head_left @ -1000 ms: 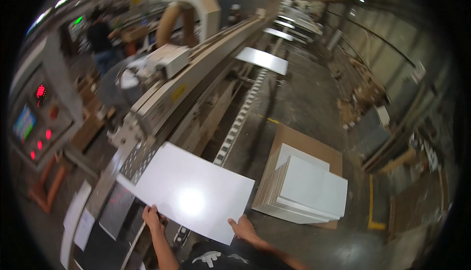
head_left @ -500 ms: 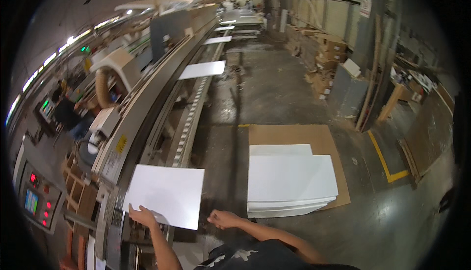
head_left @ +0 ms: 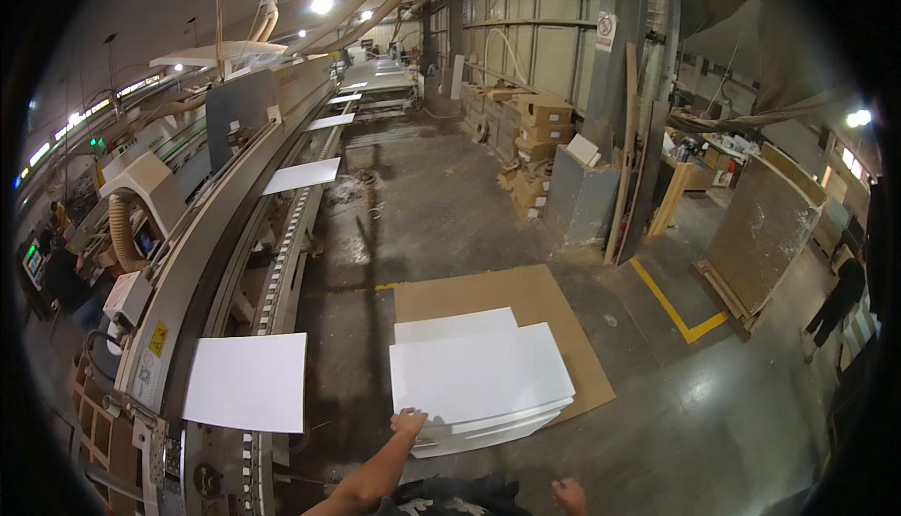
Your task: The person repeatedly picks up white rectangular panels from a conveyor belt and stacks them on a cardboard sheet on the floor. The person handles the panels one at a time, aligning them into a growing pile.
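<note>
My left hand (head_left: 408,419) reaches forward and lies on the near left corner of a stack of white panels (head_left: 483,380). I cannot make out whether its fingers grip the top panel. The stack rests on a brown board (head_left: 540,295) on the floor. My right hand (head_left: 568,494) hangs low by my body at the lower edge and holds nothing. To the left, one white panel (head_left: 246,381) lies flat on the near end of a long conveyor line (head_left: 282,263), apart from both hands.
More white panels (head_left: 302,175) ride further along the conveyor. Machine housings (head_left: 141,188) run along its left side. Cardboard boxes (head_left: 540,122) and leaning boards (head_left: 760,225) stand on the right. A person (head_left: 835,300) stands far right, another (head_left: 61,277) far left.
Both hands have let go of the white panel, which now lies on the conveyor. The view has swung right, and my left hand has moved over to the stack's corner.
</note>
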A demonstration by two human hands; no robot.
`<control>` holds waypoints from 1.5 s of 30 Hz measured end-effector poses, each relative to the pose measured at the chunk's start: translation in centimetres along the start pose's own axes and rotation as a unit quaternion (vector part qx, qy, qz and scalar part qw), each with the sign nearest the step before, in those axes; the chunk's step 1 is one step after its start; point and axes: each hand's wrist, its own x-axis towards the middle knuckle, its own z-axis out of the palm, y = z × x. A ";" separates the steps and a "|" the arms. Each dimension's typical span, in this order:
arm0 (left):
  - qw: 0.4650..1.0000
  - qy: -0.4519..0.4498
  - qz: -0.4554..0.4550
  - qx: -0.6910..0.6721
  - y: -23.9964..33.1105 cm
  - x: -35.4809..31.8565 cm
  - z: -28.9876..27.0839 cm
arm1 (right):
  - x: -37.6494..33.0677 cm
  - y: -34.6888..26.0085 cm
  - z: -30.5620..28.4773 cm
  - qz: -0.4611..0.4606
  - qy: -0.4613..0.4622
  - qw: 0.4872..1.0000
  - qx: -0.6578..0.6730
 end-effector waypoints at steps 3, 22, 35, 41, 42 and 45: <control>0.995 0.062 -0.056 -0.062 1.0 -0.8 -0.1 | -1.6 5.7 2.2 0.161 0.081 0.975 0.131; 0.947 0.010 -0.049 -0.317 -10.8 -2.1 1.6 | -4.5 -9.8 -3.6 -0.029 0.093 0.992 0.082; 0.948 0.082 0.062 -0.301 -23.3 -18.2 -19.1 | 12.5 -16.0 8.3 -0.120 0.276 0.942 -0.146; 0.926 0.232 0.040 -0.294 -25.9 -28.4 -29.4 | 10.0 -16.3 19.9 -0.043 -0.092 0.973 0.205; 0.915 0.259 0.038 -0.308 -26.9 -30.1 -30.2 | 7.9 -16.7 21.6 -0.053 -0.097 0.961 0.255; 0.850 0.325 0.037 -0.413 -31.5 -34.4 -32.7 | 0.0 -19.2 25.0 -0.058 -0.148 0.942 0.296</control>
